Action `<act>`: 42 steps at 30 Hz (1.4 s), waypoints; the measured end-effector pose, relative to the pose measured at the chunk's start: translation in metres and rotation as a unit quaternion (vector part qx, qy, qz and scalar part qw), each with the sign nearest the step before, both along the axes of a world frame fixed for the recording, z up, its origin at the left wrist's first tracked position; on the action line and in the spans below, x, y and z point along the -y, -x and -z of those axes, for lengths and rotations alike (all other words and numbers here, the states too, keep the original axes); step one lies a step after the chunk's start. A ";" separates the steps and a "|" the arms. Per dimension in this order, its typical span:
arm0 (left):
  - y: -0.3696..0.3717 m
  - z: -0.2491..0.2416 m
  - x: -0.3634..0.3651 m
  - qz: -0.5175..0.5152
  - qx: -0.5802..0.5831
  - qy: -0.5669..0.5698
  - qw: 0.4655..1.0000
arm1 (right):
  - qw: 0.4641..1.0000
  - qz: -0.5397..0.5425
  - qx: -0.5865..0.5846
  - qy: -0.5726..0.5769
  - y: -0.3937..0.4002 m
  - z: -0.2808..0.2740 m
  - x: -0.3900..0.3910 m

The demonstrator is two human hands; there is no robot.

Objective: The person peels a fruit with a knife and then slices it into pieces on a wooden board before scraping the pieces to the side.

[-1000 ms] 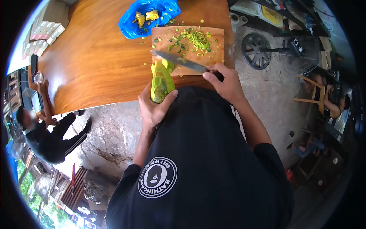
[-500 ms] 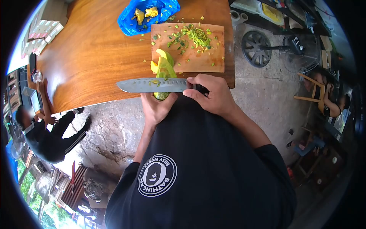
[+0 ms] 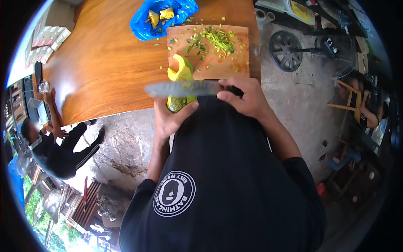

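My left hand (image 3: 168, 119) is wrapped round the lower end of a green and yellow squash-like piece (image 3: 178, 103), whose curved yellow top reaches the near left corner of the wooden board (image 3: 239, 63). My right hand (image 3: 245, 97) grips the dark handle of a large knife (image 3: 184, 89). The blade is blurred and lies level across the piece, its tip toward the left. Green and yellow peelings (image 3: 218, 40) are heaped and scattered on the board.
A blue plastic bag (image 3: 140, 23) with yellow chunks is on the wooden table (image 3: 105, 59) beyond the board. A person (image 3: 54, 147) is at the table's left side. A fan (image 3: 331, 50) stands right, near a wooden chair (image 3: 348, 98) with another person.
The knife and my right hand have shifted right. The piece in my left hand appears turned, showing more of its green skin and a different yellow outline at the top.
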State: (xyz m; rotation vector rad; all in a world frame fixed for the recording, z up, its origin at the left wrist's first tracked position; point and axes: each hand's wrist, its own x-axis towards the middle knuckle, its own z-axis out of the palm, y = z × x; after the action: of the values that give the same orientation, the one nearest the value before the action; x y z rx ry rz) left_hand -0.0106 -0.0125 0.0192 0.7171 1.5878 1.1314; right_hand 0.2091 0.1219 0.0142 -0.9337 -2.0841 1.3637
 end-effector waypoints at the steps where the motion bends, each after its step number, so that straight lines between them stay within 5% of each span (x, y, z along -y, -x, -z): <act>1: 0.005 0.002 0.003 0.032 0.009 -0.005 0.999 | 0.999 -0.051 -0.001 -0.019 0.002 -0.009 0.002; 4: 0.012 0.008 0.005 0.074 0.045 -0.042 0.995 | 0.993 -0.101 -0.016 -0.054 0.008 -0.013 0.006; 6: 0.012 0.009 0.003 0.081 -0.063 -0.154 0.983 | 0.986 -0.146 0.008 -0.085 0.008 -0.017 0.004; 11: 0.020 0.006 0.007 0.124 0.020 -0.042 0.991 | 0.983 -0.158 -0.008 -0.092 0.010 -0.016 0.001; 14: 0.014 -0.014 0.004 0.039 0.031 -0.046 0.998 | 0.982 -0.165 -0.025 -0.084 0.011 -0.020 -0.001; 20: 0.023 -0.019 0.006 0.126 -0.094 0.046 0.987 | 0.979 -0.192 0.011 -0.070 0.011 -0.022 0.003; 37: 0.036 0.011 0.009 0.164 0.191 0.092 0.963 | 0.984 -0.172 0.011 -0.036 0.009 -0.006 0.012; 40: 0.032 0.013 0.008 0.191 0.111 0.039 0.975 | 0.987 -0.155 0.023 -0.019 0.009 -0.004 0.013; 42: 0.031 0.002 0.010 0.193 0.182 0.030 0.964 | 0.994 -0.104 0.029 -0.028 0.006 0.015 0.006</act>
State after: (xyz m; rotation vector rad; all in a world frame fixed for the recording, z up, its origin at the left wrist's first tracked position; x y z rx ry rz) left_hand -0.0411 -0.0220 0.0171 0.6949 1.1081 0.8646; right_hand 0.2031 0.1160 -0.0011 -0.7601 -2.3047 1.3854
